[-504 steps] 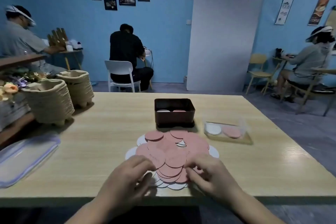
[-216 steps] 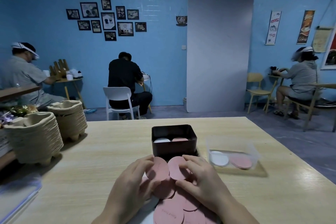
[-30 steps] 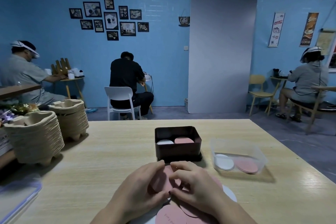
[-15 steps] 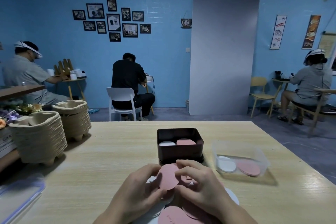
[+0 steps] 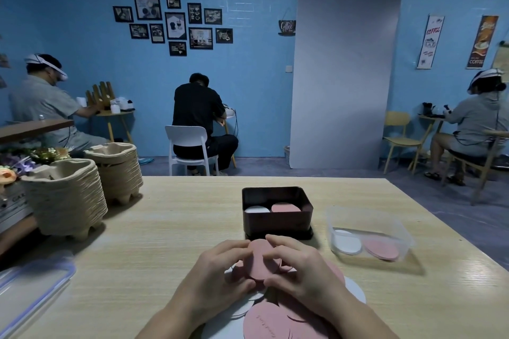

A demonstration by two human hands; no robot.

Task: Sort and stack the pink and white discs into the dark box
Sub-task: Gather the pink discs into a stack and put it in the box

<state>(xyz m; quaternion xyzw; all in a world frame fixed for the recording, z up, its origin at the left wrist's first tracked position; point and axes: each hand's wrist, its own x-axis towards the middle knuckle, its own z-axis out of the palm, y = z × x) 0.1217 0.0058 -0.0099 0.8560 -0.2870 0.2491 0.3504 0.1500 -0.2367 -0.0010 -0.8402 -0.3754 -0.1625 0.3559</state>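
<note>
Pink discs (image 5: 260,259) being pinched in curled fingers (image 5: 234,245), left hand (image 5: 217,275) and right hand (image 5: 300,270), before dark box (image 5: 276,221); clear tub (image 5: 405,234) sitting right; worktop (image 5: 179,228) stretching left to pulp trays (image 5: 66,201).

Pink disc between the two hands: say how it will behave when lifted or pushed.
The thin pink round disc shows no bend between the left hand and right hand, so it is probably fairly stiff. It looks sheet-thin, so likely very light. Flat in the overlapping disc pile, such discs would probably slide, not roll.
</note>
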